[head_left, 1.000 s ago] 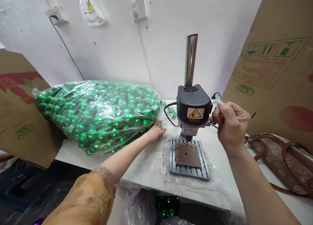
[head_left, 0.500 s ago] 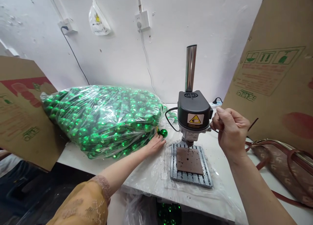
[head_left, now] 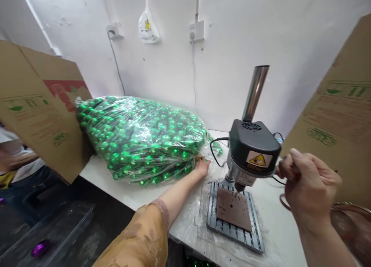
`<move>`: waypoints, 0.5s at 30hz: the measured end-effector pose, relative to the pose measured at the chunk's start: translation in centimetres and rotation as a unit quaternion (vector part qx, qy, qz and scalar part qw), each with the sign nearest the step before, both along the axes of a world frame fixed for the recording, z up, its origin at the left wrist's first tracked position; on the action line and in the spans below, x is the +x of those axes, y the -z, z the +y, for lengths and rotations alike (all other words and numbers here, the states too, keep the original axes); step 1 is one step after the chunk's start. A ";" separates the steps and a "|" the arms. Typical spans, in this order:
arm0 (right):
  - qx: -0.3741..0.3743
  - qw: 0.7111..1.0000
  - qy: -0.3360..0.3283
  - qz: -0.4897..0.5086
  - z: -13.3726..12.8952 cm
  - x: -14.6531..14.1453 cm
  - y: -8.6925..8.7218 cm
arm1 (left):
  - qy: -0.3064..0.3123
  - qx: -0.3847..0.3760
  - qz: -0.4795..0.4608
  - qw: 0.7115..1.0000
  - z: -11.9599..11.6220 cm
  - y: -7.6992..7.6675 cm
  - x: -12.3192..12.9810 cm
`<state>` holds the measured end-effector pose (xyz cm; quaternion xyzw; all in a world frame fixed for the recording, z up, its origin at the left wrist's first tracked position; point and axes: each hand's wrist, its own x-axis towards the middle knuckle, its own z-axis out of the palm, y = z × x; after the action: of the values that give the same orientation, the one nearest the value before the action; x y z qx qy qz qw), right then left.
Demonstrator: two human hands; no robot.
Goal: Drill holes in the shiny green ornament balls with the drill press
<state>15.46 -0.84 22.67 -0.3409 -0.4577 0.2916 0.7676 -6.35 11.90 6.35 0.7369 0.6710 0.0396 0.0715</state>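
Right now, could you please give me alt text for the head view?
A person's right hand is curled beside a black drill press; the left hand is at the right end of a clear bag of green balls on a white table.

Bright, even white light fills the room and washes the wall (head_left: pixel 237 38) pale, turning greyer toward the right. Hard glare streaks the plastic bag (head_left: pixel 145 139), and a highlight runs along the pole (head_left: pixel 255 93). The floor (head_left: pixel 116 220) beneath the table (head_left: pixel 278 228) sinks into deep shadow. Wide-angle distortion stretches the cardboard boxes (head_left: pixel 26 85) at the edges; the handbag (head_left: pixel 353 232) at lower right looks smeared and soft.
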 end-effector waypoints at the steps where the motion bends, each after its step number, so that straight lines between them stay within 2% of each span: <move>1: -0.002 1.000 0.006 -0.002 -0.1 -0.1 -0.1 | -0.001 0.011 -0.012 1.000 -0.7 0.1 0.0; 4: -0.011 1.000 0.008 0.007 -0.4 -0.2 -0.3 | 0.007 0.066 -0.055 0.996 -3.3 0.4 -0.6; 6: -0.023 1.000 -0.001 0.016 -0.5 -0.3 -0.4 | 0.015 0.133 -0.168 0.977 -5.5 0.8 -1.2; 7: -0.028 0.999 -0.001 0.017 -0.5 -0.4 -0.4 | 0.020 0.161 -0.262 0.951 -6.6 1.0 -1.5; 8: -0.031 0.999 0.000 0.017 -0.5 -0.4 -0.4 | 0.019 0.171 -0.373 0.912 -7.8 1.2 -1.9; 9: -0.031 0.999 0.004 0.016 -0.5 -0.4 -0.4 | 0.010 0.157 -0.488 0.859 -8.9 1.4 -2.2; 11: -0.022 1.000 0.012 0.014 -0.4 -0.5 -0.4 | -0.027 0.072 -0.681 0.728 -11.0 1.4 -2.9; 13: -0.002 1.000 0.019 0.013 -0.2 -0.4 -0.5 | -0.075 -0.018 -0.801 0.594 -12.7 1.0 -3.5; 14: 0.015 0.999 0.025 0.015 -0.1 -0.4 -0.5 | -0.092 -0.047 -0.834 0.543 -13.2 0.7 -3.8; 15: 0.029 0.999 0.024 0.015 0.1 -0.4 -0.5 | -0.106 -0.067 -0.854 0.504 -13.6 0.4 -4.0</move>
<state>15.08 -0.77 23.16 -0.3248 -0.4466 0.2649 0.7905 -10.40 -1.72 5.92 0.2622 0.3578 0.6125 0.6542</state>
